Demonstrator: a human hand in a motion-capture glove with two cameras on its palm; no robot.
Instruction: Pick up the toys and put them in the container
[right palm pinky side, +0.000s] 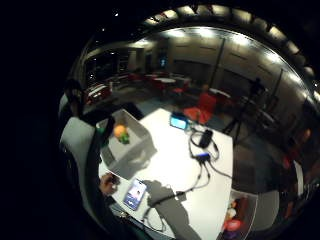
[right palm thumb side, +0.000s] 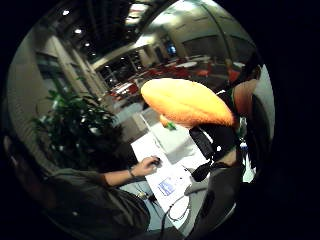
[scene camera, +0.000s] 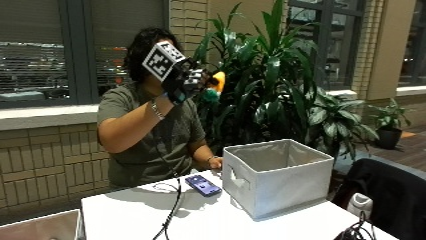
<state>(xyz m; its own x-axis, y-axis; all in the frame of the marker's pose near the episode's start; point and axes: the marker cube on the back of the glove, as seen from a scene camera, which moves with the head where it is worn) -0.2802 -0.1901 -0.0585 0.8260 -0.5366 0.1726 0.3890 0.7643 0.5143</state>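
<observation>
Person in an olive short-sleeved shirt (scene camera: 156, 140) sits behind the white rectangular table (scene camera: 133, 215), and from my remote station I see the black-gloved right hand (scene camera: 186, 80) raised high, at about the level of the head, well above the table. I see its fingers curled around an orange soft plush toy with a green part (scene camera: 214, 86); the orange end and the green part stick out from the glove on the side of the plants. In the thumb side palm view this orange plush toy (right palm thumb side: 187, 102) fills a large part of the picture and lies just against the palm, so the hand holds it.

The grey fabric box-shaped container with an open top (scene camera: 276, 176) stands on the table, near the edge that is on the side of the large green leafy plant (scene camera: 266, 75). It is well below the raised hand and apart from it. In the little finger side palm view I look down into this container (right palm pinky side: 127, 142), and there I see a small orange and green toy (right palm pinky side: 121, 133) lying on its floor.

The bare left hand (scene camera: 213, 162) rests on the table just beside the container. A dark smartphone with a lit screen (scene camera: 203, 185) lies flat on the table near that hand, and a black cable (scene camera: 172, 210) runs across the table surface beside it.
</observation>
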